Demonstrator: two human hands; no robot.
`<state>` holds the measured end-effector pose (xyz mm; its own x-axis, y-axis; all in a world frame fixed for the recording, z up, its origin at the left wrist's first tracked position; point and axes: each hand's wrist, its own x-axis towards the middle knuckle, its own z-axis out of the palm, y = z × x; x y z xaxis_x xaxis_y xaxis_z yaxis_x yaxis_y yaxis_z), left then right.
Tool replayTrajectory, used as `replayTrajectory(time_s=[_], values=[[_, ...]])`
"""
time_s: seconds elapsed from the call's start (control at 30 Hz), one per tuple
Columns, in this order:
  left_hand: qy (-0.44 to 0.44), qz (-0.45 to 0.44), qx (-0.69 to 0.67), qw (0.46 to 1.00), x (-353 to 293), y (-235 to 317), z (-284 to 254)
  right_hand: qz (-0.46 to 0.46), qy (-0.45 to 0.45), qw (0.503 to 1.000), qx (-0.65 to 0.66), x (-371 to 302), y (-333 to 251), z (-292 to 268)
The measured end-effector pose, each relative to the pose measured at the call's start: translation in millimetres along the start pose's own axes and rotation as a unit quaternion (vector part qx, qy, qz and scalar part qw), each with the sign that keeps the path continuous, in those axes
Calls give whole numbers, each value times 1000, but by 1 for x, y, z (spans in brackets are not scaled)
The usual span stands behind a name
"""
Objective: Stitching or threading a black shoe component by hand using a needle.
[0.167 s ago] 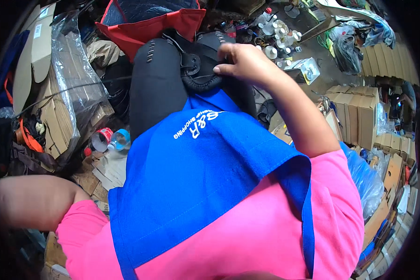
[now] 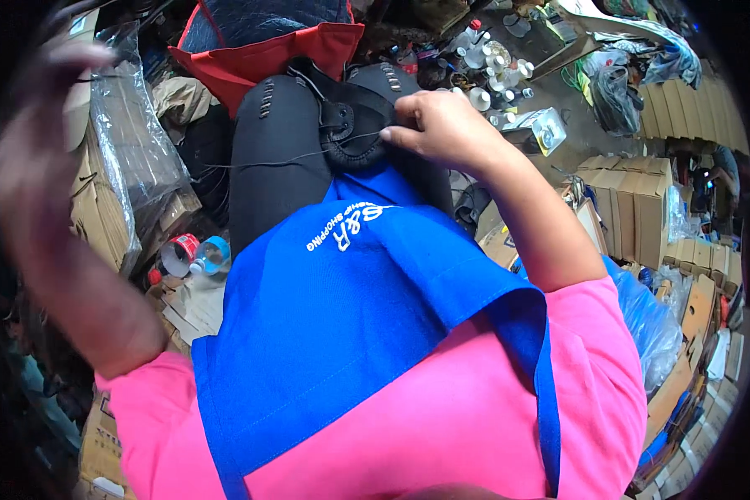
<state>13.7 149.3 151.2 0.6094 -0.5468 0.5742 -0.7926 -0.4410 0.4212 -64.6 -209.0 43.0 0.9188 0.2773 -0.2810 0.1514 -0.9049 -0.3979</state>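
Across my thighs lies a black strapped shoe (image 2: pixel 354 133), its rounded end toward me with a stitched edge. My right hand (image 2: pixel 442 125) grips its right side, with thumb and curled fingers bent at the edge. A thin dark thread (image 2: pixel 283 160) trails from the shoe leftward over my leg. My left hand (image 2: pixel 50 108) is raised at the far left, well away from the shoe. Motion smears its fingers, so I cannot make out their shape or whether they hold the thread. A blue apron (image 2: pixel 350 333) covers my lap.
A red bag with a silvery lining (image 2: pixel 275 46) stands open beyond my knees. Plastic bottles (image 2: pixel 212 254) lie by my left thigh. Small bottles (image 2: pixel 496 71) crowd the far right. Cardboard boxes (image 2: pixel 633 208) stack on the right; plastic-wrapped cardboard (image 2: pixel 133 133) leans on the left.
My left hand has swung from the lower left edge up to the far left. The thread now lies lower and slack across my leg. My right hand has barely moved.
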Motion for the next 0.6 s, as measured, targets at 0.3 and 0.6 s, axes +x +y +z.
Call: replayTrajectory(time_s=[0.3, 0.6], values=[[-244, -105, -267, 927, -6, 12, 237, -55, -67, 992, 97, -19, 13, -1], [-366, -227, -480, 764, 7, -8, 253, 30, 64, 940, 333, -55, 26, -14]])
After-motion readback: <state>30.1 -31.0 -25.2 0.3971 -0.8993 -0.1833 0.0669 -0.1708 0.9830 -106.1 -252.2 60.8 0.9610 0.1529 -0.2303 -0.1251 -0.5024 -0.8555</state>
